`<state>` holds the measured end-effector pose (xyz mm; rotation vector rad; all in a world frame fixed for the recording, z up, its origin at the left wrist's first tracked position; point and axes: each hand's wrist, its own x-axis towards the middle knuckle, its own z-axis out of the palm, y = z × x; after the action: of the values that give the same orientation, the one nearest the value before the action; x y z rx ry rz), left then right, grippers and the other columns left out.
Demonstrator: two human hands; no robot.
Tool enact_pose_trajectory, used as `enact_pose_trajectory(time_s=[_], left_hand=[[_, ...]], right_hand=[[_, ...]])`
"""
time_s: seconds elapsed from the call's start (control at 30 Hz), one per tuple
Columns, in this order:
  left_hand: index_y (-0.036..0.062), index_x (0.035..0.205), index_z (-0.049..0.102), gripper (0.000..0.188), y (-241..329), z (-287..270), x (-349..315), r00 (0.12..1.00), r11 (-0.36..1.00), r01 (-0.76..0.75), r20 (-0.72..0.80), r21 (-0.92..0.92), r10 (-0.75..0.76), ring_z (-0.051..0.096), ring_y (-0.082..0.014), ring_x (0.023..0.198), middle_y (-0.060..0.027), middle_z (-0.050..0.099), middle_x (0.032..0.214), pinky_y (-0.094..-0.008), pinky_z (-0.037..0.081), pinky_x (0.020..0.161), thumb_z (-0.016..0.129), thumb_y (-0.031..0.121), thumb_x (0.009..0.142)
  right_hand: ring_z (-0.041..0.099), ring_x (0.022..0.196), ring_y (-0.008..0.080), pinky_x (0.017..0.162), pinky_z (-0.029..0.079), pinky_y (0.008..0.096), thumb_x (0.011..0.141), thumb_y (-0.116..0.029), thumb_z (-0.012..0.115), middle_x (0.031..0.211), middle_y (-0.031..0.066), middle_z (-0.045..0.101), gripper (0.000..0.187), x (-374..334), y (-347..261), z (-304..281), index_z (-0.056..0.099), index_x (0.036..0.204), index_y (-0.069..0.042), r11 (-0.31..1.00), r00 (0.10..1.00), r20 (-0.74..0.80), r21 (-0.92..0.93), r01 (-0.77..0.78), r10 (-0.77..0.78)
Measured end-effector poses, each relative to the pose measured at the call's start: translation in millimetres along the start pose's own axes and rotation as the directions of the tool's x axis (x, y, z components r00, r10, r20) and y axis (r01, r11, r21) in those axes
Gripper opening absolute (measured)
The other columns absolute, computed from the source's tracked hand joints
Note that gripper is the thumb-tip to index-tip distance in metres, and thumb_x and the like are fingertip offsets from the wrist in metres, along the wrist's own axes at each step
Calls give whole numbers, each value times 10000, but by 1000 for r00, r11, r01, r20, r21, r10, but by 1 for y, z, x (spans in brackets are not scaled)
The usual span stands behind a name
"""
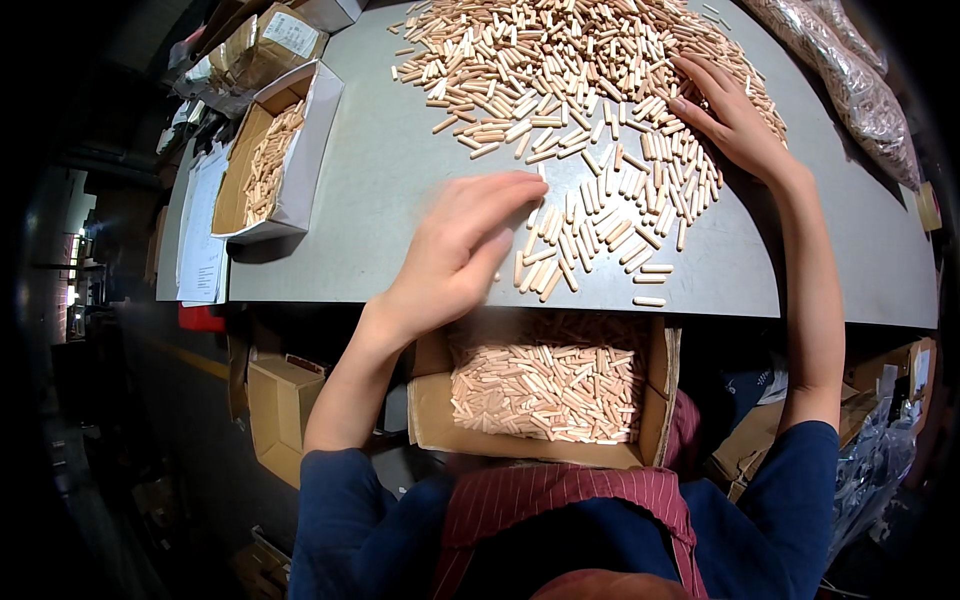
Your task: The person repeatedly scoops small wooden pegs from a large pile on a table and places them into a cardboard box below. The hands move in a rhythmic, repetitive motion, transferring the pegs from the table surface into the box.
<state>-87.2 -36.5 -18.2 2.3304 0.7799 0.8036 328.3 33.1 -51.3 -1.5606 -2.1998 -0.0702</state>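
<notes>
A large heap of short wooden dowels (560, 60) covers the far middle of the grey table (370, 210), thinning into loose dowels toward the near edge. My right hand (735, 120) rests on the right side of the heap, fingers spread and holding nothing. Beside the loose dowels, my left hand (460, 245) is slightly blurred, its fingers stretched out side by side and its tips next to a few dowels. I see nothing held in it, though its palm side is hidden. Below the table edge, close to my body, an open cardboard box (530, 452) holds many dowels.
At the table's left stands a white box (312, 160) with more dowels, beside papers (205, 225) and a taped carton (262, 50). Clear plastic bags (850, 90) lie along the right edge. An open carton (280, 410) sits lower left; plastic wrap (875, 465) hangs lower right.
</notes>
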Motion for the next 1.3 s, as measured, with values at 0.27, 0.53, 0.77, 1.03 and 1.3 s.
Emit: enact_pose_trajectory(time_s=[0.27, 0.53, 0.77, 1.03, 1.3], left_hand=[[25, 1114, 791, 300, 5, -10, -11, 984, 987, -21, 173, -161, 49, 692, -299, 1098, -100, 780, 1156, -393, 530, 983, 641, -79, 875], [27, 1097, 806, 326, 21, -8, -12, 964, 871, 82, 260, -484, 54, 710, -292, 1143, -119, 787, 1191, -387, 529, 1030, 620, -99, 862], [2, 1421, 665, 493, 32, 24, 8, 957, 963, -254, 168, 88, 237, 584, -400, 1382, -191, 646, 1475, -478, 440, 1178, 645, 7, 929], [-50, 1398, 670, 474, 36, 8, -19, 922, 976, -217, 327, -6, 207, 562, -419, 1431, -210, 667, 1438, -518, 429, 1206, 642, 14, 929], [-97, 1099, 781, 260, 32, -7, -30, 978, 873, -59, 148, -484, 148, 776, -375, 1058, -213, 800, 1107, -455, 608, 962, 663, -16, 882]], right_hand=[[427, 1519, 359, 1265, 349, 426, 1071, -503, 606, 1633, 192, 465, 695, 0, -5, -4, 483, 1589, -55, 1000, 1000, 1, 15, 17, -17], [479, 1468, 377, 1230, 382, 439, 1067, -496, 620, 1601, 205, 494, 676, -1, -9, -7, 515, 1558, -43, 999, 999, -15, 5, 38, -38], [429, 1517, 359, 1262, 342, 436, 1074, -494, 613, 1634, 187, 460, 678, 2, -6, -3, 483, 1590, -73, 999, 1000, -9, 24, 24, -24], [481, 1487, 342, 1234, 396, 409, 1065, -523, 613, 1610, 186, 493, 686, -2, -10, -9, 533, 1548, -42, 1000, 1000, -18, 19, 11, -11], [430, 1532, 332, 1256, 361, 413, 1094, -516, 568, 1656, 182, 437, 673, -1, -11, -11, 481, 1594, -73, 1000, 999, 52, 17, -14, 13]])
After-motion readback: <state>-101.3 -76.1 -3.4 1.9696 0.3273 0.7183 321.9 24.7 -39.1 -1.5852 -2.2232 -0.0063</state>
